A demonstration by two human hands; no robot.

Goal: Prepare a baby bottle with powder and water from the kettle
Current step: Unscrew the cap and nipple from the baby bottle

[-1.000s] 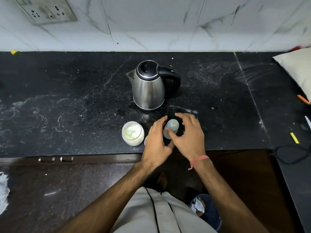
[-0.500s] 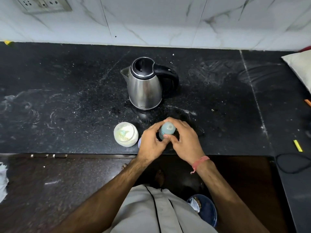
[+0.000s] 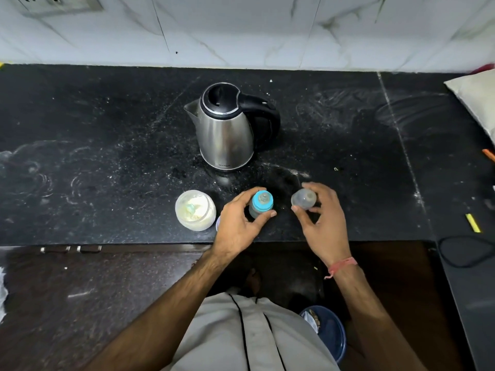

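Note:
A small baby bottle (image 3: pixel 261 203) with a teal collar and a nipple stands near the front edge of the black counter (image 3: pixel 107 156). My left hand (image 3: pixel 238 220) grips it from the left. My right hand (image 3: pixel 320 223) holds the bottle's clear dome cap (image 3: pixel 304 199) a short way to the right of the bottle. An open jar of pale powder (image 3: pixel 195 210) stands just left of my left hand, and a small scoop seems to lie inside it. The steel kettle (image 3: pixel 227 129) with a black lid and handle stands behind them, spout to the left.
A pale lid (image 3: pixel 217 223) peeks out between the jar and my left hand. A white cushion (image 3: pixel 476 103) lies at the right edge, with a yellow stick (image 3: pixel 472 223) and a black cable (image 3: pixel 471 250) on the side counter. A wall socket (image 3: pixel 59 4) is at top left.
My right hand has lifted the clear cap off the bottle and moved it to the right. The teal collar and nipple are now uncovered. My left hand still holds the bottle.

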